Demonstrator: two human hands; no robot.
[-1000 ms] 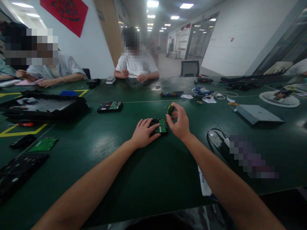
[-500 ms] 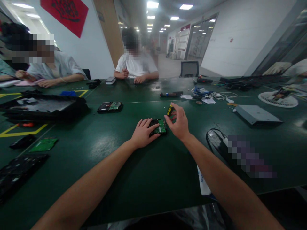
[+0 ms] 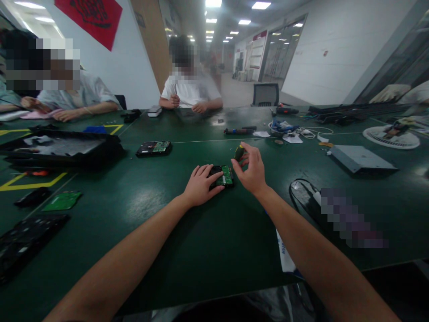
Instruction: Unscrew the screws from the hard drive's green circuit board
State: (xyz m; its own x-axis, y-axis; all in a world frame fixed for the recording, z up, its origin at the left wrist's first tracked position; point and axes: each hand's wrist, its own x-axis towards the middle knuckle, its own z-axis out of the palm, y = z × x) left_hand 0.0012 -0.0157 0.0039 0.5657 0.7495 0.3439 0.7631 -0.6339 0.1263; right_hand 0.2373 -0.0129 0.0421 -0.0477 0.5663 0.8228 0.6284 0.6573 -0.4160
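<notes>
My left hand (image 3: 203,185) lies spread over a small hard drive (image 3: 228,175), its fingers across the top and the thumb along the near edge. The drive's green circuit board faces up, and its left part is covered by the hand. Just to the right, my right hand (image 3: 250,167) pinches the dark green and yellow handle of a screwdriver (image 3: 239,152) between thumb and fingers. The handle stands nearly upright, leaning slightly, near the drive's right end. I cannot make out the screwdriver's tip.
Another hard drive (image 3: 154,148) lies farther left. A black tray-like casing (image 3: 60,150), a green circuit board (image 3: 63,201) and a black panel (image 3: 30,241) are at left. On the right lie a flat metal box (image 3: 362,158) and a cable (image 3: 295,192). Co-workers sit across the table.
The screwdriver handle has turned in my right fingers: its yellow patches faced me, and now a dark green side does. My left hand keeps its place on the hard drive.
</notes>
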